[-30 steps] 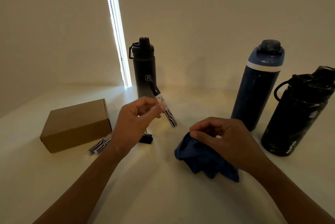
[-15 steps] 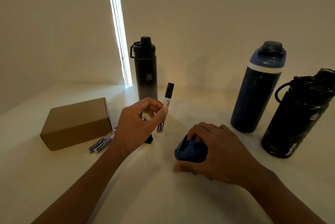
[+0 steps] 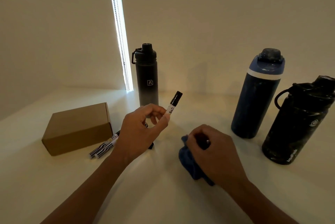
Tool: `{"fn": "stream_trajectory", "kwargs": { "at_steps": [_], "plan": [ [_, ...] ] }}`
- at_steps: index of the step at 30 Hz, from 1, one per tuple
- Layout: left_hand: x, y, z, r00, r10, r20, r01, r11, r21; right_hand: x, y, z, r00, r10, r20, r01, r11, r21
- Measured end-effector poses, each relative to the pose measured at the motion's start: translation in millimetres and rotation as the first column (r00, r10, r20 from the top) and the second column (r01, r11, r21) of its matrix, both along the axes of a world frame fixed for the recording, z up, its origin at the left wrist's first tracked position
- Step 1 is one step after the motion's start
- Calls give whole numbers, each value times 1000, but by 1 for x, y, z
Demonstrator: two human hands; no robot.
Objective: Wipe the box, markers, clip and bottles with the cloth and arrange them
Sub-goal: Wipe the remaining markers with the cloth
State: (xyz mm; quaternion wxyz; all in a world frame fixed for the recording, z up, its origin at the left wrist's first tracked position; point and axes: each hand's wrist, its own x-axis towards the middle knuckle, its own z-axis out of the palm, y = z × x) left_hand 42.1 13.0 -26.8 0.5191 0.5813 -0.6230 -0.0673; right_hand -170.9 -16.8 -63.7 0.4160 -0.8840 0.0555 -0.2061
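**Marker raised in left hand, cloth bunched under right**

- Left hand: above the middle of the desk. Fingers and thumb clamped on the lower part of one marker. The marker is off the desk, black cap uppermost, leaning toward the right and the far edge.
- Right hand: down on the desk, right of centre. Fingers curled together over a bunched blue cloth, gripping it. The cloth shows at the hand's left side and under the wrist.
- Box: brown cardboard, closed, toward the left edge of the desk.
- Two markers: flat on the desk side by side, just beside the box's near right corner, striped ends toward the near edge.
- Clip: only a small dark piece shows behind the left hand; most of it is hidden.
- Grey-black bottle: upright near the far edge, behind the left hand.
- Blue bottle: upright toward the right edge. A black bottle with a loop handle stands just beside it, nearer the right edge.
- Light strip: a bright vertical line on the wall beyond the far edge.
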Motion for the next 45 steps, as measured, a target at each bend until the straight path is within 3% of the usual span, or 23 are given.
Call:
{"fn": "stream_trajectory", "kwargs": {
  "at_steps": [1, 2, 3, 4, 5, 10, 13, 16, 24, 29, 34, 42, 45],
  "plan": [
    [0, -1, 0, 1000, -3, -5, 3, 1000, 8, -9, -2, 2, 991, -104, 87, 88, 980, 176],
    [0, -1, -1, 1000, -4, -8, 4, 1000, 18, -20, -1, 14, 932, -362, 25, 353, 921, 165],
    [0, -2, -1, 1000, -6, -10, 7, 1000, 31, -15, -5, 28, 802, -593, 68, 576, 799, 170],
    [-1, -2, -2, 1000, -11, -13, 12, 999, 44, -16, -10, 33, 553, -830, 72, 819, 557, 135],
    [-2, -3, -2, 1000, -20, -17, 21, 998, 53, -27, -10, 31, 456, -887, 71, 871, 462, 167],
    [-10, -1, -5, 997, -72, -5, 73, 994, 78, -25, -17, 37, 552, -810, 195, 668, 570, 479],
    [-12, -1, -8, 996, -91, 15, 89, 992, 94, -28, -14, 43, 593, -744, 308, 641, 668, 378],
    [-13, 1, -7, 990, -144, 5, 142, 981, 129, -27, -15, 39, 570, -754, 326, 731, 647, 219],
    [-17, 4, -7, 959, -283, 4, 272, 929, 252, -27, -19, 34, 544, -804, 241, 744, 595, 304],
    [-18, 8, -5, 924, -381, 1, 365, 885, 288, -30, -19, 33, 553, -768, 323, 728, 634, 260],
    [-16, 10, -2, 910, -416, -8, 403, 876, 264, -34, -19, 35, 519, -700, 490, 691, 681, 241],
    [-17, 8, -5, 937, -347, 40, 334, 924, 188, -36, -19, 32, 601, -681, 417, 616, 728, 301],
    [-17, 8, -3, 934, -349, 77, 335, 931, 148, -36, -20, 33, 557, -690, 463, 644, 710, 285]
  ]
}}
